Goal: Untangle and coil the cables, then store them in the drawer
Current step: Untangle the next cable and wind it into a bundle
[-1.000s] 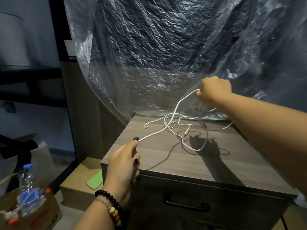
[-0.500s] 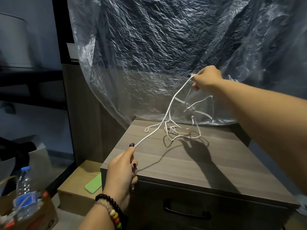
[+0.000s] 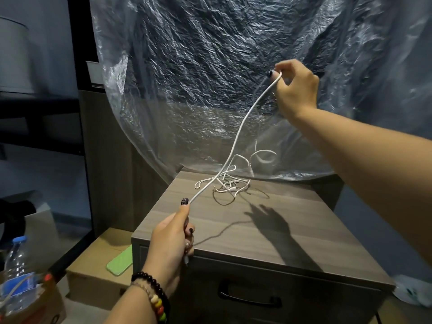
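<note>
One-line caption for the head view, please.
Both hands stretch a white cable up from the tangle on the cabinet.

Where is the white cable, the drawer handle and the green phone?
white cable (image 3: 243,123), head view, on the taut stretch between the two hands.
drawer handle (image 3: 249,300), head view, on the middle of the black bar.
green phone (image 3: 119,261), head view, on the middle of its flat back.

One camera is sitting on the person's head, looking forward and down. It is looking close at the top of the grey-brown wooden drawer cabinet (image 3: 268,230), with the crinkly clear plastic sheet (image 3: 210,66) hanging just behind it. Both arms are reaching in from the bottom and right edges.
</note>
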Tool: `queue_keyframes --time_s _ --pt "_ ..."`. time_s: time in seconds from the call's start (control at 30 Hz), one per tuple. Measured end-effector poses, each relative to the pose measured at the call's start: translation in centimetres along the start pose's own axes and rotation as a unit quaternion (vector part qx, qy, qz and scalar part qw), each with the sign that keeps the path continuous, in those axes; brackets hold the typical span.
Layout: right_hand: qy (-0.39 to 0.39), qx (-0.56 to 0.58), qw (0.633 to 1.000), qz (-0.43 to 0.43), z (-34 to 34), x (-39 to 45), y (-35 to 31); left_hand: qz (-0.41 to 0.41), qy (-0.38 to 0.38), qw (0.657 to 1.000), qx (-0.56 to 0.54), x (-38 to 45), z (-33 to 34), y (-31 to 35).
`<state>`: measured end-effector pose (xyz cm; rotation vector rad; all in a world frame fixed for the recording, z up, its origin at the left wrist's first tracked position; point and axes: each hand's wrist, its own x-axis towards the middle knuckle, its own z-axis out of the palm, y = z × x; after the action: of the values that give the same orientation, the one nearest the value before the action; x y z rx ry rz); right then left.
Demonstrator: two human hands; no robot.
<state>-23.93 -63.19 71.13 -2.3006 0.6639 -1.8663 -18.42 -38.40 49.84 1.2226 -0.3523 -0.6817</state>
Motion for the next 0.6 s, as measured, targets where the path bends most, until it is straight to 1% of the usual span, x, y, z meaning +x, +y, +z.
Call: queue_keyframes --time_s 0.03,0.17,0.27,0.33,0.4,0.53,0.6 --pt "0.000 0.009 1.000 -0.009 -0.3 0.0 -0.4 0.001 0.004 1.000 -0.003 0.0 0.1 0.0" --pt "-0.053 -0.013 0.998 -0.042 -0.8 -1.1 -1.0 -0.010 0.034 0.999 -0.032 0.0 0.1 0.2" --pt "-0.039 -0.006 0.997 -0.061 -1.8 -2.6 -1.0 -0.019 0.041 0.997 -0.055 0.0 0.3 0.3" --pt "-0.047 -0.015 0.996 -0.075 -2.8 -3.6 -1.1 -0.023 0.032 0.997 -0.060 -0.2 0.4 0.4" --pt "-0.080 -0.007 0.994 -0.077 -4.3 -4.9 -1.3 -0.030 0.013 0.997 -0.064 -0.4 0.5 0.3" --pt "-0.159 0.084 0.982 -0.054 -8.5 -8.2 -2.1 -0.032 -0.015 0.997 -0.063 -0.5 0.7 -0.1" --pt "-0.179 0.083 0.979 -0.049 -10.7 -10.2 -2.4 -0.038 -0.022 0.997 -0.061 -0.7 1.1 -0.4"
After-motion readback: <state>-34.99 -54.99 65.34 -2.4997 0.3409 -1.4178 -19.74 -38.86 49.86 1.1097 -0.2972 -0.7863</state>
